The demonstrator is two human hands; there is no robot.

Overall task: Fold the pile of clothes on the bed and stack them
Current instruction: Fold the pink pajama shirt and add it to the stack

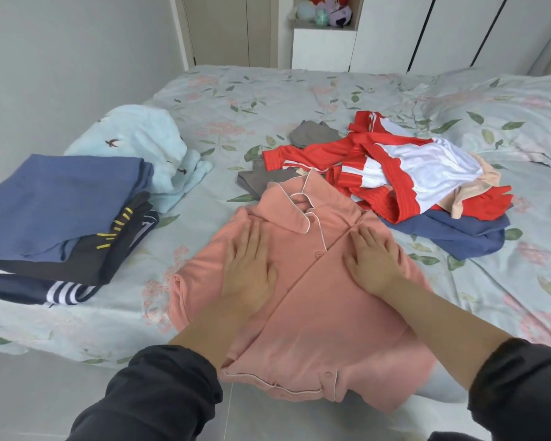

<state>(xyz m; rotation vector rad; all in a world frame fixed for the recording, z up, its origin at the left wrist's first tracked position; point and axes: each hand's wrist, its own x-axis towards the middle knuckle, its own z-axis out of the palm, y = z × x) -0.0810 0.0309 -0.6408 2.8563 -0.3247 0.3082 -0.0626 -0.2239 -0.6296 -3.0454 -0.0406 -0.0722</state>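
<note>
A pink button-up pajama shirt (312, 300) with white piping lies front up on the near edge of the bed, its hem hanging over the edge. My left hand (248, 265) lies flat on its left chest panel and my right hand (374, 259) lies flat on the right panel, fingers straight. Behind the shirt at the right sits the unfolded pile: a red and white jacket (395, 167), a blue garment (452, 233) and a grey piece (312, 133). At the left stands a stack of folded clothes (54, 214), blue on top of dark pieces.
A light blue towel-like garment (153, 144) with small birds lies crumpled behind the stack. The floral bedsheet (268, 97) covers the bed. A white shelf with plush toys (325, 14) and wardrobe doors stand against the far wall.
</note>
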